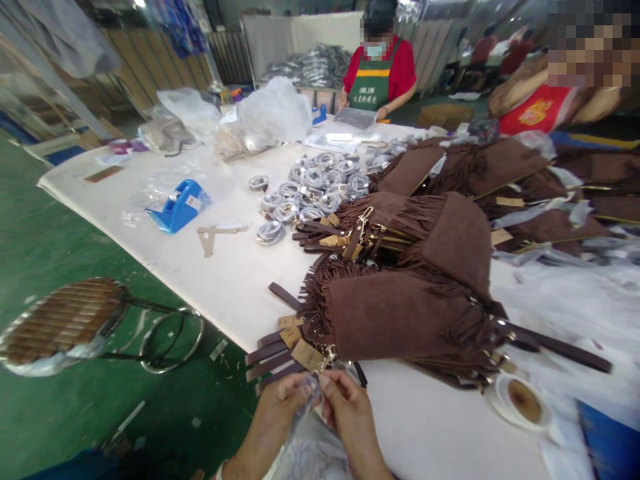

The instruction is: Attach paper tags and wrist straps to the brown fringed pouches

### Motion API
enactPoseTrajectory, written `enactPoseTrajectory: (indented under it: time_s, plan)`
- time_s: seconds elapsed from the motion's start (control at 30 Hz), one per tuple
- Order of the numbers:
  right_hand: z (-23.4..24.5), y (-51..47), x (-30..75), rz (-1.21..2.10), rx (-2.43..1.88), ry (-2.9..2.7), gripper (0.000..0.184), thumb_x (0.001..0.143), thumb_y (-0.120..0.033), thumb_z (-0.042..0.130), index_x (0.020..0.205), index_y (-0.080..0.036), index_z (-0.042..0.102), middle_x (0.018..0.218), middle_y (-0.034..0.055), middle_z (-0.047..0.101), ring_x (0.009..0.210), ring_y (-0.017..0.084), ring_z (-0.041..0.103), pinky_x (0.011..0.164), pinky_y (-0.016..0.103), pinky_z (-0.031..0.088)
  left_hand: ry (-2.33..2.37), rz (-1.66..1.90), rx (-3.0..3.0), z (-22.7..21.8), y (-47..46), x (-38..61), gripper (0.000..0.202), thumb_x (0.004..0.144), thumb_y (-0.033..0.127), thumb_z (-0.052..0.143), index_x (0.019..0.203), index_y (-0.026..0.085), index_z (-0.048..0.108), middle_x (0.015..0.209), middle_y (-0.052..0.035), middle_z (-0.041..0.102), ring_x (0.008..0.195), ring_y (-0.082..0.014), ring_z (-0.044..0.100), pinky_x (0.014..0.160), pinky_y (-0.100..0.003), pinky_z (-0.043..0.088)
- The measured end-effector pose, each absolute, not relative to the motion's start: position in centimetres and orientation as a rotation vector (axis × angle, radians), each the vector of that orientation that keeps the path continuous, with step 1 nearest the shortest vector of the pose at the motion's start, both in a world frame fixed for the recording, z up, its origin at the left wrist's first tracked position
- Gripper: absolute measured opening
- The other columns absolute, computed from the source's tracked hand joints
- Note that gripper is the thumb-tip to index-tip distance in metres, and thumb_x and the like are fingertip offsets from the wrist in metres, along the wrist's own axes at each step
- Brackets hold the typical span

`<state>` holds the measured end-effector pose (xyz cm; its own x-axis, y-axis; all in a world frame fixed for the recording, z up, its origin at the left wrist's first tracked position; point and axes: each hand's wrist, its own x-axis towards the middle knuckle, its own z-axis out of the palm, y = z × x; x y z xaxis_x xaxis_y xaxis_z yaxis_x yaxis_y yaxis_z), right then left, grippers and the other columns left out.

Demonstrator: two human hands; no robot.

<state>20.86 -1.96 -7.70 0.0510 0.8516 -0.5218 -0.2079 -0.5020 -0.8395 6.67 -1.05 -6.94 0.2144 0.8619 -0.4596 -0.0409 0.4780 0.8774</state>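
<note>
- My left hand (pixel 274 405) is pinching a thin, clear plastic wrapper (pixel 311 390) at the near edge of the white surface (pixel 210 267); its grip is closing narrow on the film.
- The wrapper is looking light, limp and slippery, so I judge it best taken by its edge.
- My right hand (pixel 349 405) is pinching the same film from the other side, fingertips nearly meeting.
- Just beyond, a soft brown fringed bag (pixel 400 317) is lying flat, its gold clasp (pixel 329 355) hanging near my fingers.
</note>
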Motion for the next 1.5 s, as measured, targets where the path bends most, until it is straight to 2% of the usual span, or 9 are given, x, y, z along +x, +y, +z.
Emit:
enactPoseTrajectory:
  time_s: [0.2, 0.33, 0.43, 0.6, 0.73, 0.9, 1.1, 1.2, 1.5]
  plan:
    - [-6.7, -2.5, 21.8, 1.298, -1.615, -1.190, 0.032, 0.091, -0.041, 0.043, 0.094, -0.020, 0.067, 0.063, 0.0011, 0.065, 0.054, 0.015, 0.058, 0.050, 0.022, 0.042, 1.148, 0.752, 0.885, -7.4, 0.0, 7.6, 0.036, 0.081, 0.045, 0.065, 0.091, 0.011, 0.071, 0.070, -0.0037, 0.065, 0.064, -0.0169, 0.055, 0.062, -0.025, 0.041]
    - [-6.6, -2.8, 22.5, 1.012, -1.565, -1.564, 0.030, 0.094, -0.030, 0.038, 0.109, -0.023, 0.063, 0.096, 0.0051, 0.071, 0.084, 0.018, 0.067, 0.072, 0.025, 0.051, 1.128, 0.765, 0.872, -7.7, 0.8, 8.3, 0.034, 0.080, 0.044, 0.066, 0.087, 0.011, 0.072, 0.072, -0.0049, 0.066, 0.066, -0.0177, 0.056, 0.063, -0.026, 0.041]
    - [-6.7, -2.6, 22.9, 0.866, -1.578, -1.644, 0.028, 0.093, -0.027, 0.042, 0.113, -0.023, 0.060, 0.105, 0.0051, 0.070, 0.091, 0.018, 0.068, 0.077, 0.025, 0.052, 1.134, 0.768, 0.875, -7.4, 1.4, 8.5, 0.034, 0.079, 0.044, 0.066, 0.086, 0.011, 0.071, 0.070, -0.0049, 0.066, 0.064, -0.0167, 0.055, 0.062, -0.025, 0.040]
    - [-6.4, -2.1, 23.1, 0.810, -1.652, -1.679, 0.022, 0.094, -0.029, 0.041, 0.091, -0.025, 0.062, 0.079, -0.0010, 0.071, 0.067, 0.014, 0.067, 0.060, 0.020, 0.048, 1.123, 0.732, 0.851, -6.9, 1.9, 8.8, 0.038, 0.080, 0.048, 0.064, 0.076, 0.010, 0.068, 0.061, -0.0028, 0.061, 0.055, -0.0127, 0.048, 0.055, -0.023, 0.033]
    - [-5.4, -2.0, 23.7, 0.566, -1.688, -1.856, 0.023, 0.095, -0.027, 0.037, 0.092, -0.024, 0.060, 0.072, -0.0015, 0.069, 0.056, 0.014, 0.065, 0.051, 0.022, 0.042, 1.091, 0.696, 0.814, -7.6, 2.0, 8.3, 0.044, 0.078, 0.054, 0.064, 0.075, 0.011, 0.065, 0.061, -0.0046, 0.061, 0.053, -0.0129, 0.049, 0.054, -0.024, 0.031]
    - [-3.4, -0.5, 25.3, 0.169, -1.578, -2.131, 0.026, 0.092, -0.022, 0.043, 0.112, -0.021, 0.059, 0.089, 0.0068, 0.067, 0.075, 0.019, 0.063, 0.066, 0.028, 0.045, 1.097, 0.708, 0.844, -7.7, 2.0, 7.6, 0.045, 0.070, 0.056, 0.069, 0.072, 0.012, 0.063, 0.062, -0.0049, 0.062, 0.056, -0.0156, 0.051, 0.056, -0.026, 0.034]
    - [-2.6, 2.0, 25.9, -0.072, -1.571, -2.381, 0.035, 0.082, -0.021, 0.062, 0.116, -0.027, 0.061, 0.127, 0.0098, 0.056, 0.101, 0.029, 0.053, 0.085, 0.042, 0.040, 1.343, 0.644, 1.396, -4.6, 2.0, 7.4, 0.022, 0.088, 0.033, 0.052, 0.079, 0.018, 0.066, 0.073, -0.0010, 0.065, 0.071, -0.0184, 0.056, 0.066, -0.026, 0.035]
    - [-2.6, 2.8, 26.1, -0.025, -1.426, -2.497, 0.037, 0.083, -0.017, 0.062, 0.119, -0.024, 0.059, 0.122, 0.0097, 0.058, 0.099, 0.026, 0.051, 0.084, 0.041, 0.038, 1.355, 0.631, 1.426, -4.7, 1.9, 7.4, 0.021, 0.088, 0.033, 0.053, 0.081, 0.019, 0.067, 0.075, -0.0010, 0.066, 0.073, -0.0190, 0.058, 0.067, -0.026, 0.036]
    - [-3.2, 3.9, 25.8, 0.271, -1.354, -2.490, 0.015, 0.083, -0.017, 0.065, 0.097, -0.024, 0.064, 0.093, 0.0026, 0.060, 0.085, 0.020, 0.050, 0.072, 0.034, 0.038, 1.007, 0.791, 0.816, -6.1, 2.6, 8.8, 0.029, 0.083, 0.040, 0.063, 0.087, 0.013, 0.072, 0.078, -0.0057, 0.065, 0.075, -0.0200, 0.057, 0.071, -0.027, 0.042]
